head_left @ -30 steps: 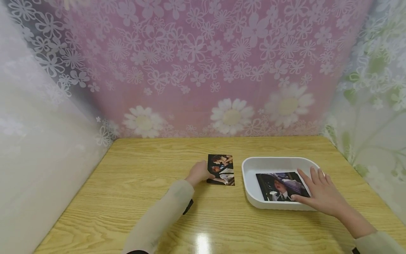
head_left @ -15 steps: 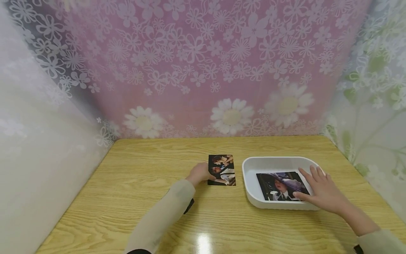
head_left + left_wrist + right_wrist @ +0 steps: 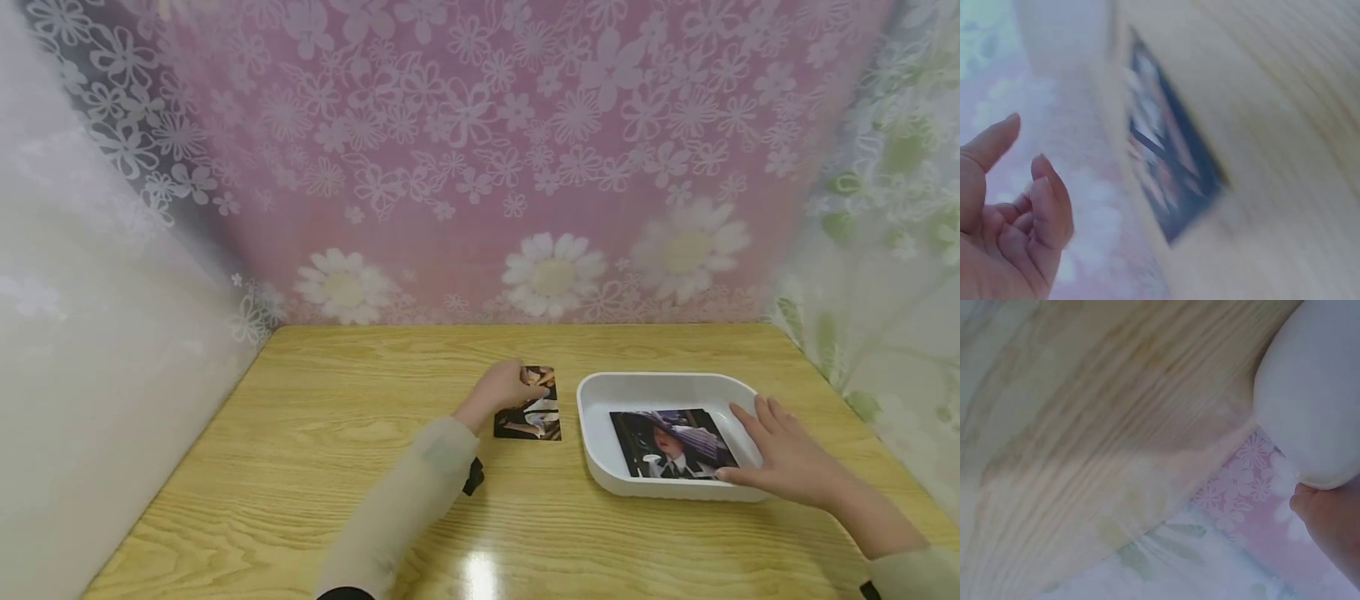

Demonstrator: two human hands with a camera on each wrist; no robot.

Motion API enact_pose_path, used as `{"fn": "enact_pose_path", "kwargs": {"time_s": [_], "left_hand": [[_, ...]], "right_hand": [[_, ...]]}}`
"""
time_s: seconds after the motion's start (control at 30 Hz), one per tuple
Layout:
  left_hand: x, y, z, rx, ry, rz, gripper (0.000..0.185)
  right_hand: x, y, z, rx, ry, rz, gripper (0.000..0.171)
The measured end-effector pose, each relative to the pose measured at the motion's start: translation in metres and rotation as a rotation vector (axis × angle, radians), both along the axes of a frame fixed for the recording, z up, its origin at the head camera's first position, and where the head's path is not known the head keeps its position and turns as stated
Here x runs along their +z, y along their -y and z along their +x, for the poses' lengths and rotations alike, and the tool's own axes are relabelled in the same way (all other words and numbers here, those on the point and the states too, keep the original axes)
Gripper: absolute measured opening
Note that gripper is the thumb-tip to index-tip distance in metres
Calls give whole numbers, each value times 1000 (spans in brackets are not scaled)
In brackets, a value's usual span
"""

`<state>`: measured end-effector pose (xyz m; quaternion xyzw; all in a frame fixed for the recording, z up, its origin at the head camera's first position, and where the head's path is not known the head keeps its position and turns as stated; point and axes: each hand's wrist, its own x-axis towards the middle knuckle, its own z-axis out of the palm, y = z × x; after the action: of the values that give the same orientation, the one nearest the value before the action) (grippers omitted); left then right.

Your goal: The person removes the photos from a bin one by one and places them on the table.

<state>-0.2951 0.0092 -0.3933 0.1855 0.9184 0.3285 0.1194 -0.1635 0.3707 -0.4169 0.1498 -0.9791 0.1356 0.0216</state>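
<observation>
Head view: we see the left hand (image 3: 504, 387), loosely curled, gripping nothing, above a photo (image 3: 534, 422); the right hand (image 3: 793, 458), fingers spread, touches the tray (image 3: 675, 489).

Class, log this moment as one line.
left hand: holding nothing, above loose photo | right hand: at rim of white tray | hat photo: inside tray

White flowers (image 3: 553, 267) pattern a pink cloth (image 3: 442, 271) at 12 o'clock in the head view — yellow wood grain marks the table (image 3: 562, 546) at 6. A plain white tray (image 3: 660, 388) at 4 o'clock frames a dark photo (image 3: 670, 446) with a purple-striped hat (image 3: 693, 433); the print (image 3: 535, 417) at 5 mixes black, tan and white.
</observation>
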Motion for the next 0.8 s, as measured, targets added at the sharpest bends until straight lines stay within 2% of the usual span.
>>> {"fn": "enact_pose_path", "kwargs": {"time_s": [0.2,0.3,0.4,0.5,0.7,0.8], "left_hand": [[13,-37,7,-152,-75,158,31],[15,-56,11,-218,-116,188,32],[14,-77,13,-271,-160,176,34],[10,-97,16,-331,-192,95,39],[-1,-127,23,-457,-273,-214,57],[-8,-135,27,-487,-260,-348,69]], "right_hand": [[-3,-1,2,8,-52,11,94],[-4,2,2,17,-89,1,95],[-5,3,2,22,-108,-9,95],[-5,3,2,15,-100,-6,96],[-5,2,5,8,-107,2,95],[-5,2,7,13,-135,4,94]]}}
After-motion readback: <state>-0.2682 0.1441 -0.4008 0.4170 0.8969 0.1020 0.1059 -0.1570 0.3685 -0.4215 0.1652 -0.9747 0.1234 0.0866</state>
